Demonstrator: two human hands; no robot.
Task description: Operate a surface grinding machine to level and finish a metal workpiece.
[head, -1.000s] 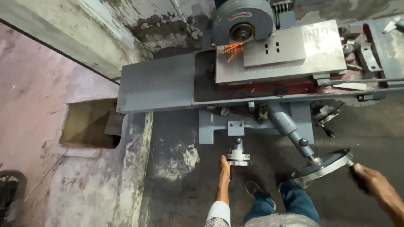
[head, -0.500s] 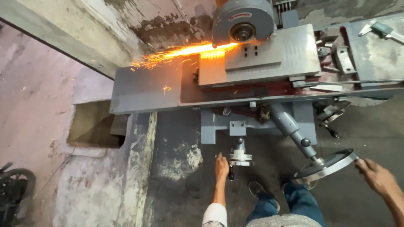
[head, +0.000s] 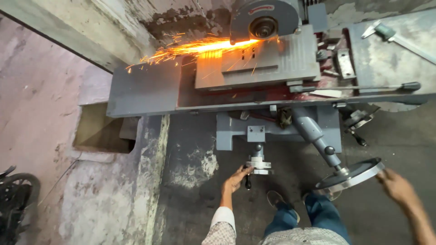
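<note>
My left hand [head: 236, 179] is curled around the little black handle on the small crank wheel [head: 259, 164], so I can turn it. My right hand [head: 396, 185] grips the rim of the big round handwheel [head: 350, 174], which sticks out on a slanted arm where I can reach it. I stand back here, so the sparks stay away from me. Farther off, the flat metal block [head: 272, 61] lies on the machine's tabletop [head: 141, 93], right under the spinning grinding wheel [head: 263, 20]. Bright orange sparks [head: 190, 49] fly left. A measuring tool [head: 390, 34] rests off to the right, out of the way.
</note>
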